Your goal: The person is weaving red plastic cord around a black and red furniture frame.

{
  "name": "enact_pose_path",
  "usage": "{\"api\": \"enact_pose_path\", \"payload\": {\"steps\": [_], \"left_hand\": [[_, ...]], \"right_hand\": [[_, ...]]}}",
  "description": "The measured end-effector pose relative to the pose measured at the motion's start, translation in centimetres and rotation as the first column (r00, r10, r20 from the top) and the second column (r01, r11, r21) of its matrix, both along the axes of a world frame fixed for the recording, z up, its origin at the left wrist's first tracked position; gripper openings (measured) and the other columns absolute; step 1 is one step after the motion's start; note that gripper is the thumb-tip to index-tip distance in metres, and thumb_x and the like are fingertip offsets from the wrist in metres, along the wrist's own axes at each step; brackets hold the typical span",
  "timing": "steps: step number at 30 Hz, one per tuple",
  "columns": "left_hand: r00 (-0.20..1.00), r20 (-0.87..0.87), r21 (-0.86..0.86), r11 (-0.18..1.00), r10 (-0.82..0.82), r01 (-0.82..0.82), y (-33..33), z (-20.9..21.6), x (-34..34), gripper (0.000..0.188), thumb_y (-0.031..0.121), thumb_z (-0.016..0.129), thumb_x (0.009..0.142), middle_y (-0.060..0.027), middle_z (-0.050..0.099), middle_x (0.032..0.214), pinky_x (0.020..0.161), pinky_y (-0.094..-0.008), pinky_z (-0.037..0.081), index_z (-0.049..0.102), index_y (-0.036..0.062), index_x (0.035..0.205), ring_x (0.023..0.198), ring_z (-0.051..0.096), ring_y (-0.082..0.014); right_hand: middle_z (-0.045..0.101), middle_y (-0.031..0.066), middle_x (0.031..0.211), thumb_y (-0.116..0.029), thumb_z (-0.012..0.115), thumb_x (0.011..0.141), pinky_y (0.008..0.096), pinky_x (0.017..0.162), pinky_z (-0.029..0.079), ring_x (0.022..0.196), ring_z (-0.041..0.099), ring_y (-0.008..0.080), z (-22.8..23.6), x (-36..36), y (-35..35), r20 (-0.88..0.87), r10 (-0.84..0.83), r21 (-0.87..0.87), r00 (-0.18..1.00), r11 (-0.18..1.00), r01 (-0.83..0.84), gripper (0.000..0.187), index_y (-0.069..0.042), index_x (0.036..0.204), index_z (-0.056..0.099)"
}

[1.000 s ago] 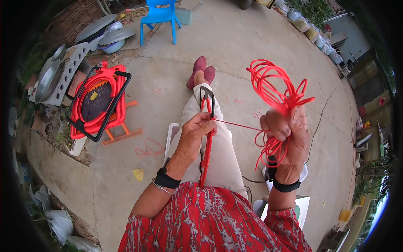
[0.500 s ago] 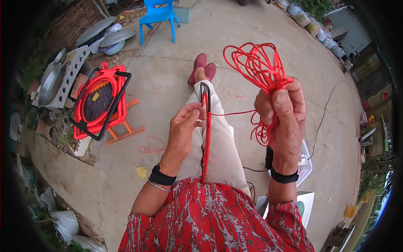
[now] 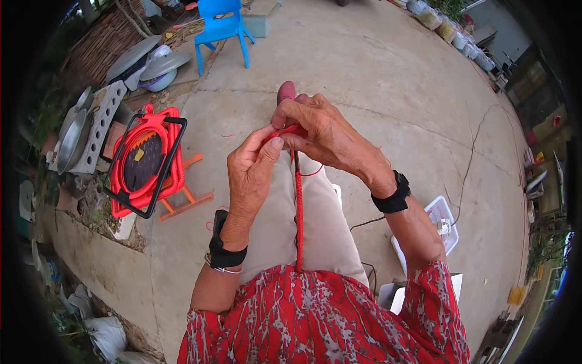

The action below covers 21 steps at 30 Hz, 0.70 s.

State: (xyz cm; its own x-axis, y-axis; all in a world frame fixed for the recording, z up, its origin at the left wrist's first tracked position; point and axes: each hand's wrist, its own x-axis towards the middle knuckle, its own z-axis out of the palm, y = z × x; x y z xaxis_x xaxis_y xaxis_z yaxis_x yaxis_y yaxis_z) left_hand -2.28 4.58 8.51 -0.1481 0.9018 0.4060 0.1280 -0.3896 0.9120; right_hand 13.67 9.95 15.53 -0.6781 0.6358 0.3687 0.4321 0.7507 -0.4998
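Observation:
A dark metal bar wrapped in braided red cord runs up between my thighs from my lap. My two hands meet above its upper end. My left hand is closed in a pinch on a red cord at the bar's far end. My right hand curls over the same cord from the right, fingers closed on it. A thin loop of cord hangs off the bar's right side under my right hand. My fingers hide the bar's tip and most of the bundled cord.
To the left, a red cord-wrapped frame with black bars rests on an orange stand. A blue chair stands ahead. A white plastic basket and a box sit right of my legs. A dark cable crosses the concrete.
My right hand has come left and down from the raised position where it held the looped red cord bundle. Both hands now meet at the bar's end, and the stretched strand has gone slack.

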Motion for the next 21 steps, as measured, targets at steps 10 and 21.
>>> {"api": "enact_pose_path", "payload": {"steps": [10, 21], "left_hand": [[0.890, 0.455, -0.265, 0.952, -0.015, 0.151, 1.7, -3.2, -0.2, 0.024, 0.011, 0.060, 0.091, -0.0068, 0.064, 0.079, 0.067, -0.0233, 0.046, 0.062, -0.0050, 0.109, 0.073, 0.060, -0.0126], [0.815, 0.562, -0.402, 0.908, 0.142, 0.119, 0.7, -4.3, 3.0, 0.019, 0.008, 0.059, 0.091, -0.0059, 0.064, 0.077, 0.066, -0.0222, 0.044, 0.064, -0.0055, 0.103, 0.070, 0.057, -0.0098]], "right_hand": [[0.064, 0.0110, 0.099, -0.011, 0.072, 0.079, 0.0371, 0.087, 0.046, 0.090, 0.062, 0.0279, -4.8, 1.9, 1.2, -0.350, -0.107, -0.405, 0.931, 0.913, -0.047, 0.036, -0.006, 0.111, 0.057], [0.062, -0.0018, 0.084, -0.007, 0.074, 0.074, 0.0324, 0.080, 0.036, 0.086, 0.054, 0.0165, -7.1, 3.0, -1.5, -0.209, -0.155, 0.105, 0.966, 0.978, 0.180, 0.022, -0.011, 0.094, 0.064]]}}
